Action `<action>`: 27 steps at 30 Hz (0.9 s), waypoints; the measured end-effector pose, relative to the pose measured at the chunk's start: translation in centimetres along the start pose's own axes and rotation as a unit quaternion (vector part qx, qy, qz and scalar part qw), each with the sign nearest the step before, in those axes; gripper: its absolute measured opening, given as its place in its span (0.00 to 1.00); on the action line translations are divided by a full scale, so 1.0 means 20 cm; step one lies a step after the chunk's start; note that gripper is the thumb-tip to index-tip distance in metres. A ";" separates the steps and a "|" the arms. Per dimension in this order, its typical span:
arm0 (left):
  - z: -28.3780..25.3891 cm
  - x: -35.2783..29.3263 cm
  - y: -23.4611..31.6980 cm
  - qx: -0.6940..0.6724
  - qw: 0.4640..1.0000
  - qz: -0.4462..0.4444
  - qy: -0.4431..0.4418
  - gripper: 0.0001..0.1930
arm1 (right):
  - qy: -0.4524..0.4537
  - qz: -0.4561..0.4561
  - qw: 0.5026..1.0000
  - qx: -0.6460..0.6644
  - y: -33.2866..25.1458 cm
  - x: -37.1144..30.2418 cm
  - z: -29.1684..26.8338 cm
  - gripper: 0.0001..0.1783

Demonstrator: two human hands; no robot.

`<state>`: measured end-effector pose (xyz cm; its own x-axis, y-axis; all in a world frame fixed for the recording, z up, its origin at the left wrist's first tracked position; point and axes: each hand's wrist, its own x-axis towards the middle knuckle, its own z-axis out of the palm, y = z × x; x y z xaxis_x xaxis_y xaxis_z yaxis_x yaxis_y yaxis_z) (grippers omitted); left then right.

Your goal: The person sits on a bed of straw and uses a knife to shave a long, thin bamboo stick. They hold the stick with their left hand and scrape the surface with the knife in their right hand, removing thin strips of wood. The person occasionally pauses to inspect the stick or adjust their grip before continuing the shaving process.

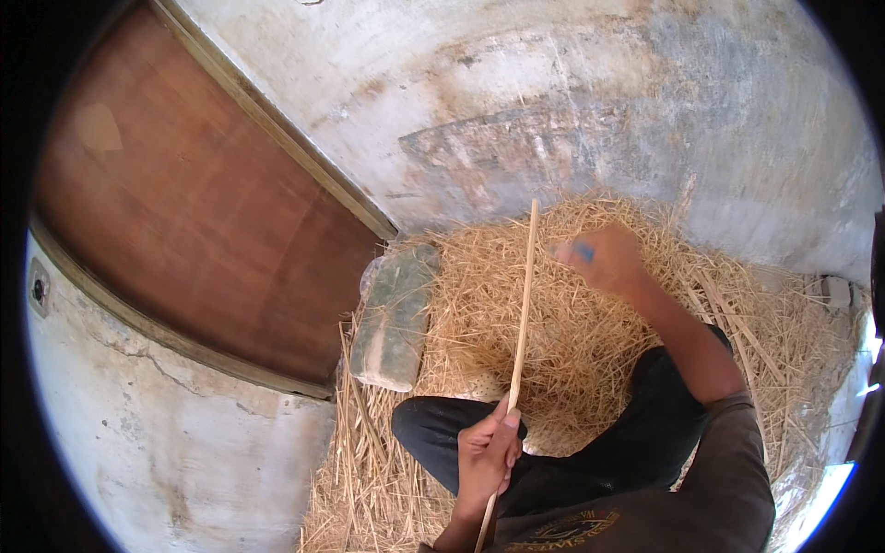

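My left hand is closed around a long, pale strip of split wood or bamboo, just in front of my lap. The strip stands up and away from me, with its lower end passing down beside my left forearm. Off to the right of the strip's upper part, my right hand is raised and closed. A small blue thing shows at its fingers, smeared by motion, so I cannot tell its kind. This hand is apart from the strip.
Straw-like shavings cover the floor around my crossed legs. A worn greenish slab lies front left, near a brown door in a wooden frame. A stained plaster wall rises ahead. Longer strips lie at left.
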<state>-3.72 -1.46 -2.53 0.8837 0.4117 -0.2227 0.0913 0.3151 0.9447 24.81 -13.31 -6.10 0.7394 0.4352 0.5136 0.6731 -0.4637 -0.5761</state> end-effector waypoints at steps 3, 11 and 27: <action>0.03 0.04 0.04 0.006 1.000 0.010 -0.001 0.18 | -0.101 -0.136 0.986 -0.002 -0.28 -0.19 -0.02 0.38; 0.03 0.06 0.05 0.142 0.987 0.079 0.015 0.18 | -0.086 -0.150 0.985 -0.025 -0.27 -0.18 0.06 0.38; 0.02 0.02 0.04 0.200 0.979 0.045 0.006 0.18 | -0.058 -0.062 0.987 -0.135 -0.07 0.07 0.05 0.43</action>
<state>-3.06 -1.39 -1.74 0.8913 0.4328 -0.1350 0.1881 -0.0821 0.9787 24.94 -11.38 -5.22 0.6559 0.5796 0.4837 0.7484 -0.5832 -0.3160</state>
